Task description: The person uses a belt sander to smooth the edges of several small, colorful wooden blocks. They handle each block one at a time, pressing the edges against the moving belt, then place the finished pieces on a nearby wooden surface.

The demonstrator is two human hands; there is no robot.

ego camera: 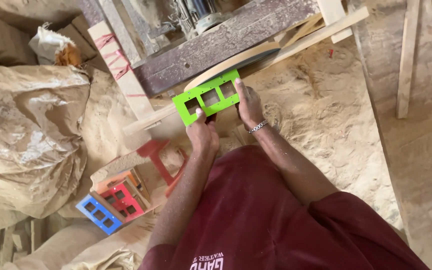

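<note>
**Two hands press a green template against a wooden board**

Seen from above, a person in a dark red shirt holds a flat bright green rectangular plate with three square cut-outs (207,97). The left hand (202,134) grips the plate's near edge, thumb on top and fingers closed beneath it. The right hand (248,106), with a silver chain bracelet at the wrist, lies over the plate's right end, fingers spread narrow and pressing down. The plate rests on a pale curved wooden board (236,60) at the edge of a dusty dark worktop (236,37), apparently held steady so it lines up with the board.

Sawdust covers the floor (326,110). Similar blue (98,214) and red (121,199) plates lie at lower left, near a large crumpled tan sack (26,135). The machine (196,15) on the worktop is cut off at the top, and its kind is unclear. The left hand's fingers are hidden under the plate.
</note>
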